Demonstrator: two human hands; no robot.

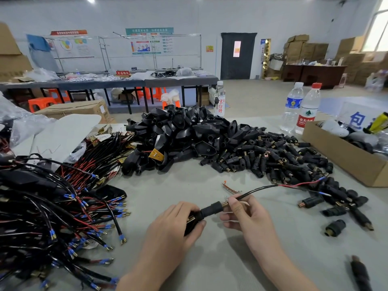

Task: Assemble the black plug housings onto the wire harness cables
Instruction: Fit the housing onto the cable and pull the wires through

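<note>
Left hand point(178, 225) grips the black plug housing point(210, 211), fingers curled round its rear end, low over the table point(189, 185). Right hand point(245, 215) pinches the cable point(254, 191) just beside the housing's brass tip. The wire harness bundle point(63, 206) lies to the left. Beyond lie loose barrel connectors point(273, 158), then the housing heap point(184, 131). Two water bottles point(291, 106) stand at the far right.

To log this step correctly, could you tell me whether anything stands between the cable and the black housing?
Nothing visible does. The left hand grips the black housing, and the right hand pinches the cable right at the housing's brass-tipped end.
</note>
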